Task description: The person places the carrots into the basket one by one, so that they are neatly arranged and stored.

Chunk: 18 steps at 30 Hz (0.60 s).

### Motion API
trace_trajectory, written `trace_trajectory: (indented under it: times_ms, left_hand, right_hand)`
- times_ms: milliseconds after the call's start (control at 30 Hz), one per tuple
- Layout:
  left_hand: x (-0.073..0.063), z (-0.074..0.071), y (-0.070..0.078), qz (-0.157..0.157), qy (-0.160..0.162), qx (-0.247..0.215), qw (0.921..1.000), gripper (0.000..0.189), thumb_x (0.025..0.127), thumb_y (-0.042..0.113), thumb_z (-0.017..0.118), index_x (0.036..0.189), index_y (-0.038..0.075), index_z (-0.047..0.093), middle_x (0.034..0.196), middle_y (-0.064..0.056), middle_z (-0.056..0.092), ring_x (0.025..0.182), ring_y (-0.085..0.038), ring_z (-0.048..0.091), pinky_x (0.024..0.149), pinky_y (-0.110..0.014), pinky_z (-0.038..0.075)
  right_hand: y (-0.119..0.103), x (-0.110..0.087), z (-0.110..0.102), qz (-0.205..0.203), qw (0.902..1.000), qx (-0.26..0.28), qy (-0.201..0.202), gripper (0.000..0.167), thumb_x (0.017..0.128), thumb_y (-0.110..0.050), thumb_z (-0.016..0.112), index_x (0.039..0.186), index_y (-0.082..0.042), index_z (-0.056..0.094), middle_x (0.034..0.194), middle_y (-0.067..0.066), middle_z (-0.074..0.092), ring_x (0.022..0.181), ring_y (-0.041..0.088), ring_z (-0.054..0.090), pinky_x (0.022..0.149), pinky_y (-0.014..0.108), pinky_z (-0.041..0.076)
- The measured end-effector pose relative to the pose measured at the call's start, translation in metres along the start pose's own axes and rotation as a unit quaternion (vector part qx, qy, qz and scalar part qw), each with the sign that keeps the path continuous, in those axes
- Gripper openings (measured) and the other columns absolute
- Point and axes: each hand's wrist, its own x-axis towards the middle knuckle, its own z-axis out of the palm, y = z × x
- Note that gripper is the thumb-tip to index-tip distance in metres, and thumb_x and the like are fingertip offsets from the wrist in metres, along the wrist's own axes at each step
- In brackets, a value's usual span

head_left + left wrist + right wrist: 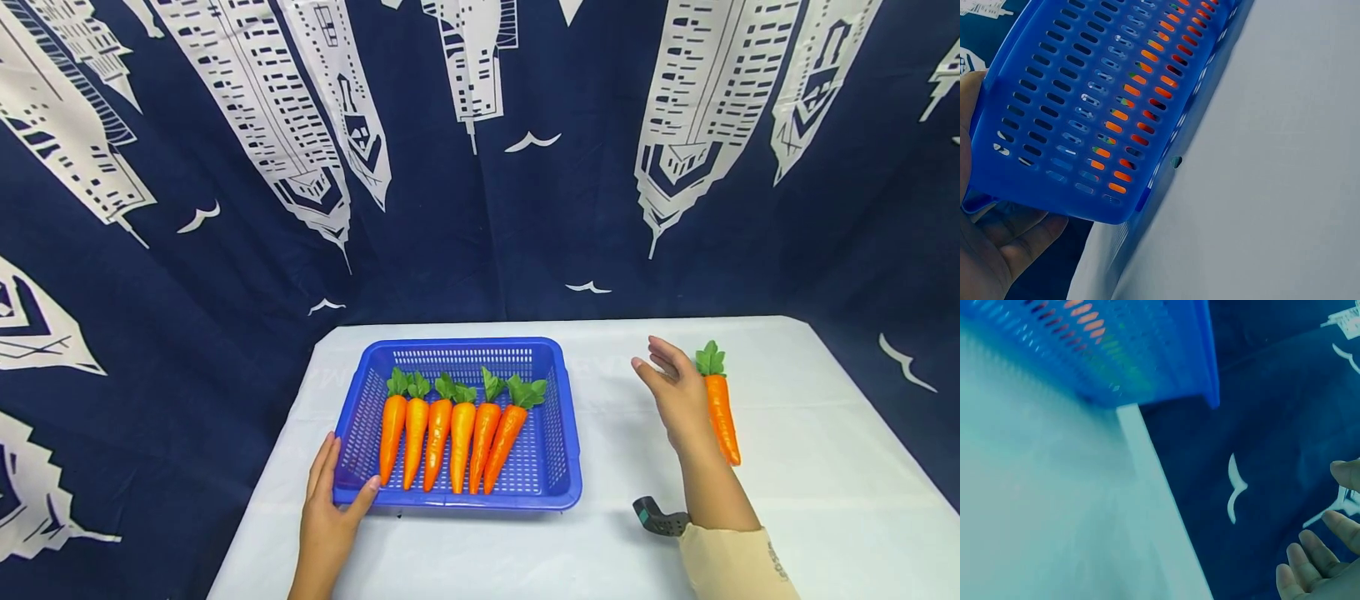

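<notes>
A blue plastic basket (572, 433) stands on the table with several carrots (437, 442) lying side by side in it, their green leaves toward the back. My left hand (330, 500) holds the basket at its front left corner, thumb over the front rim and fingers along the left side. In the left wrist view, fingers (1035, 244) show beyond the corner of the slotted wall. My right hand (678, 396) is over the table right of the basket, fingers loosely bent with nothing in them. Just to its right lies a single carrot (721, 412), partly overlapped by the wrist.
A white cover (615, 550) lies over the table. Behind and beside it hangs dark blue cloth (525, 233) printed with white buildings and birds. A black strap (660, 518) sits at the right wrist by the beige sleeve (738, 562).
</notes>
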Motion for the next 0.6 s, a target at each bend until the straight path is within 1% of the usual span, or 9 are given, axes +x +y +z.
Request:
trace_trajectory:
  times_ms: [100,200,300,467,600]
  left_hand:
    - [0.0,0.0,0.0,0.001,0.001,-0.002,1.0,0.086,0.089,0.035,0.078,0.16,0.02,0.031,0.17,0.001,0.02,0.157,-0.033,0.02,0.125,-0.059,0.02]
    - [0.0,0.0,0.0,-0.001,0.001,0.0,1.0,0.087,0.089,0.036,0.078,0.16,0.02,0.031,0.17,0.002,0.02,0.157,-0.032,0.02,0.124,-0.059,0.021]
    - [0.001,0.0,-0.001,-0.003,0.0,0.003,1.0,0.087,0.089,0.036,0.078,0.16,0.02,0.03,0.17,0.001,0.02,0.157,-0.032,0.02,0.124,-0.059,0.022]
    - [0.001,0.0,-0.001,-0.002,0.002,0.0,1.0,0.087,0.089,0.034,0.079,0.16,0.021,0.031,0.17,0.001,0.02,0.157,-0.031,0.019,0.125,-0.059,0.021]
    - [0.0,0.0,-0.001,-0.004,0.0,-0.004,1.0,0.088,0.089,0.034,0.079,0.161,0.022,0.03,0.17,0.002,0.02,0.157,-0.032,0.019,0.125,-0.06,0.02]
  right_hand:
    - [0.009,0.001,-0.007,0.024,0.9996,-0.009,0.009,0.067,0.098,-0.037,0.066,0.156,-0.017,0.038,0.163,0.012,0.037,0.149,0.035,0.037,0.121,0.054,0.036]
    - [0.017,0.0,-0.013,0.045,0.9984,-0.024,0.023,0.069,0.098,-0.039,0.065,0.157,-0.018,0.037,0.165,0.009,0.034,0.153,0.032,0.032,0.125,0.051,0.031]
    - [0.026,-0.002,-0.019,0.058,0.9967,-0.038,0.043,0.069,0.098,-0.04,0.064,0.157,-0.018,0.036,0.166,0.007,0.033,0.154,0.031,0.028,0.127,0.049,0.027]
    - [0.037,-0.005,-0.03,0.076,0.9928,-0.05,0.078,0.069,0.098,-0.041,0.063,0.158,-0.02,0.035,0.166,0.005,0.033,0.155,0.03,0.027,0.127,0.05,0.025]
    - [0.046,-0.004,-0.037,0.094,0.9911,-0.048,0.082,0.07,0.099,-0.043,0.062,0.159,-0.023,0.033,0.166,0.005,0.032,0.156,0.031,0.024,0.129,0.051,0.02]
